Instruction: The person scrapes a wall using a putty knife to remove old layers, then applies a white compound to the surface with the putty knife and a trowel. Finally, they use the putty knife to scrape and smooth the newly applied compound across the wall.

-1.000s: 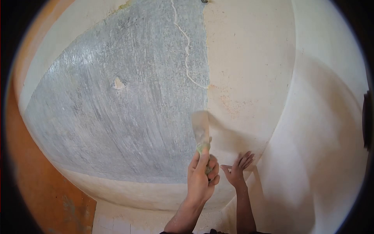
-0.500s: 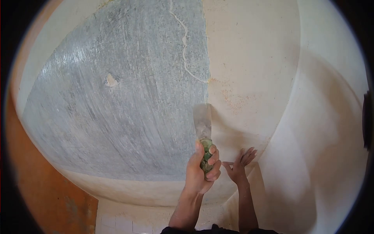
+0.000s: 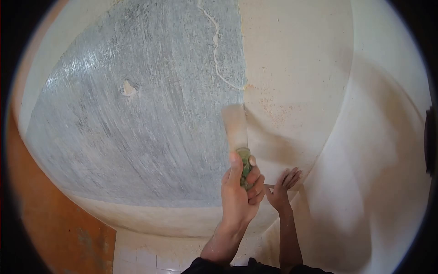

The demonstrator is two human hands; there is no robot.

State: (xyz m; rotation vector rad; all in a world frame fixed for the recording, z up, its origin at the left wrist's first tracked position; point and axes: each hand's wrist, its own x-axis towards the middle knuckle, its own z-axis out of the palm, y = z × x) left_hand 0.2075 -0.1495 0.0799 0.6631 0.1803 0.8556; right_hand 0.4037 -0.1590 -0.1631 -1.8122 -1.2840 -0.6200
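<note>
Now | left hand grip wraps scraper handle | blade points up, near-vertical | right hand splayed on wall

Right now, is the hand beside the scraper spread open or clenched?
Spread open: the right hand shows splayed fingers against the cream wall, while the left hand is clenched round the scraper.

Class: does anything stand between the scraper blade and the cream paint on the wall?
Nothing visible does. The left hand holds the scraper, its blurred blade at the edge of the cream paint. The right hand lies flat on the wall, below and aside.
</note>
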